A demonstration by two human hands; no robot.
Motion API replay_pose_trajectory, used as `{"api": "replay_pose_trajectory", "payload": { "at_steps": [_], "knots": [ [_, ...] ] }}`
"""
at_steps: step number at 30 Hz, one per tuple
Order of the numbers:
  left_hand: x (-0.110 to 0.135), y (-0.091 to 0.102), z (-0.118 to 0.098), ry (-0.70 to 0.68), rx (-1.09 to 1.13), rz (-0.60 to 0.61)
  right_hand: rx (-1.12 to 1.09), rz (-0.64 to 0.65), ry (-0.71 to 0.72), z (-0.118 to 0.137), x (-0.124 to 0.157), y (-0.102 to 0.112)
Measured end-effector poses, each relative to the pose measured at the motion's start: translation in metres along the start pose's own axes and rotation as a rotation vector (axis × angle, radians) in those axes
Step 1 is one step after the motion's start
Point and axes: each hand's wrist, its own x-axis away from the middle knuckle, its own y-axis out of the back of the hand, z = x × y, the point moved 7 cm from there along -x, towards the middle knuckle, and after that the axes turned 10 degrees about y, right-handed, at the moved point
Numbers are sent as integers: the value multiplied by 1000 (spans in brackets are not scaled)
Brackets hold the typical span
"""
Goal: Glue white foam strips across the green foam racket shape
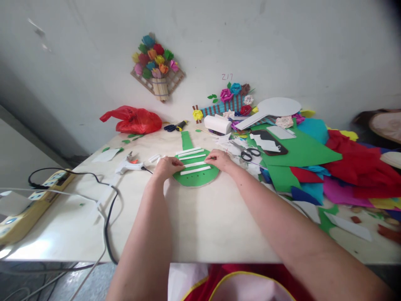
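Bare forearms (151,234) forward — left hand (167,168), right hand (222,159) apart, both in a pinch

The cutout (197,180) was green in colour, and the strips (196,170) across it were white. The table (200,221) had a cream tone, the bag (138,122) was bright red, and the glue gun (131,167) was white with an orange part. On the flower piece (216,110), brown stripes crossed a blue ground, and the scissors (249,152) had black handles.
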Motion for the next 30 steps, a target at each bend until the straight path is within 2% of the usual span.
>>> {"api": "replay_pose_trajectory", "payload": {
  "at_steps": [7, 13, 17, 23, 26, 30],
  "knots": [
    [3, -1, -2, 13, 2, 34, -7, -4, 3, 1, 1, 0],
    [5, 6, -5, 32, 16, -25, 24, -5, -20, 3, 2, 3],
    [5, 14, -3, 77, -28, -139, -20, -22, -71, 1, 2, 4],
    [7, 24, -3, 145, -150, -385, 26, -151, -125, -2, 2, 13],
    [4, 20, -3, 103, -216, -427, 80, -187, -148, -4, -2, 15],
    [1, 15, -5, 20, -278, -447, 119, -140, -217, -10, -11, 13]
  ]
}}
